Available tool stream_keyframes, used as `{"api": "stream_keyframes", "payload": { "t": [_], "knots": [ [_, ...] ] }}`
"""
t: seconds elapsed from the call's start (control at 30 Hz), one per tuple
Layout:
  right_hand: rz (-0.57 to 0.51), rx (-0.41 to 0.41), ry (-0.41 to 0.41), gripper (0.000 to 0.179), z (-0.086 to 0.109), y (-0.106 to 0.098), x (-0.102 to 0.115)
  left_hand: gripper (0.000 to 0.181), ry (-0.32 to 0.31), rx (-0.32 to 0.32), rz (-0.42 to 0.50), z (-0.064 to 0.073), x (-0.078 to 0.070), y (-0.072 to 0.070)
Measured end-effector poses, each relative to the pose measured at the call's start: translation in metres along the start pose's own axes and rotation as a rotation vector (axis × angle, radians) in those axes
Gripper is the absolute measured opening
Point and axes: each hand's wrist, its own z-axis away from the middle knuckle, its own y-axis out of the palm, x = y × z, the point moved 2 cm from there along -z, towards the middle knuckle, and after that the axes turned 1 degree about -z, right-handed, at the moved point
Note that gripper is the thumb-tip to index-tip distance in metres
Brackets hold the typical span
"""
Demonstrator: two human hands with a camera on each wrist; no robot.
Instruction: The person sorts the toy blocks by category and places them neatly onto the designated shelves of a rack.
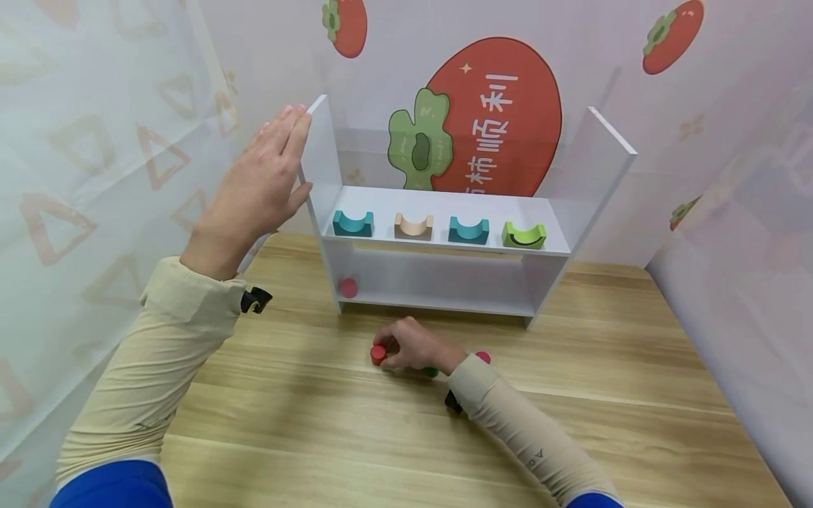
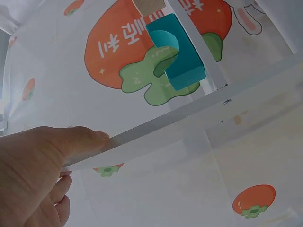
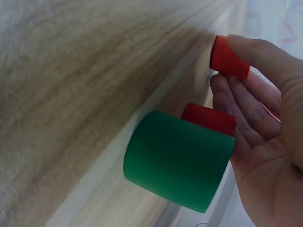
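My left hand point(image 1: 257, 173) holds the left side panel point(image 1: 325, 141) of a white two-tier shelf near its top; in the left wrist view the thumb lies along one face and the fingers go behind the other. Down on the wooden table, my right hand point(image 1: 413, 343) pinches a small red cylinder point(image 1: 377, 355) between thumb and fingers, in front of the shelf. The right wrist view shows a larger green cylinder point(image 3: 180, 161) below the palm, with a darker red cylinder point(image 3: 210, 119) partly hidden behind it.
Along the upper board point(image 1: 444, 201) stand notched blocks: teal point(image 1: 353, 224), wood-coloured point(image 1: 413, 227), teal point(image 1: 468, 231) and green point(image 1: 524, 236). A pink-red round piece point(image 1: 348, 287) is on the lower board. Another pink piece point(image 1: 483, 358) shows beside the right wrist. Printed cloth walls surround the table.
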Motion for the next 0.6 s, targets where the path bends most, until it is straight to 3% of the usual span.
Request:
{"api": "stream_keyframes", "payload": {
  "t": [0.3, 0.6],
  "knots": [
    [-0.001, -0.045, -0.015, 0.021, 0.0, -0.003, 0.001, 0.089, -0.003, 0.004, 0.005, 0.0, -0.001, 0.0],
    [-0.044, -0.094, 0.004, 0.021, 0.0, -0.029, 0.009, 0.091, -0.002, 0.006, 0.006, 0.0, 0.0, 0.0]
  ]
}}
